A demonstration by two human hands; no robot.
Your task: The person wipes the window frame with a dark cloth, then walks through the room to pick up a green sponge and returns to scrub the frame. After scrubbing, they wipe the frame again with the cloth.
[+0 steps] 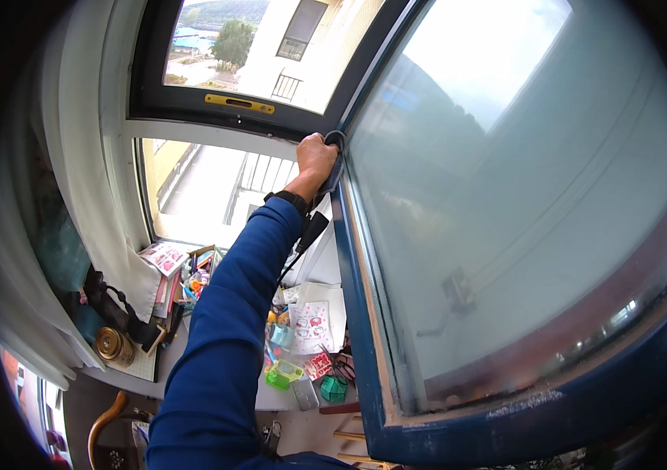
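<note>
My left hand (pixel 317 159), with a black band at the wrist and a blue sleeve, is raised to the far corner where the open window sash meets the dark window frame (pixel 294 117). Its fingers are closed around a dark grey thing (pixel 334 174) with a rounded top; its kind is hard to make out, partly covered by the hand. Below the wrist hangs a black oblong piece (pixel 314 232) with a cord. Right beside the hand stands the sash, its hazy glass pane (pixel 506 227) set in a blue frame (pixel 459 440). My right hand is out of view.
A yellow slotted piece (pixel 239 103) sits on the upper window's frame. Below is a cluttered desk with papers (pixel 311 325), a green box (pixel 333 389), small toys and a gold-lidded jar (pixel 114 346). White curtains (pixel 91 157) hang left; a wooden chair (pixel 106 419) stands below.
</note>
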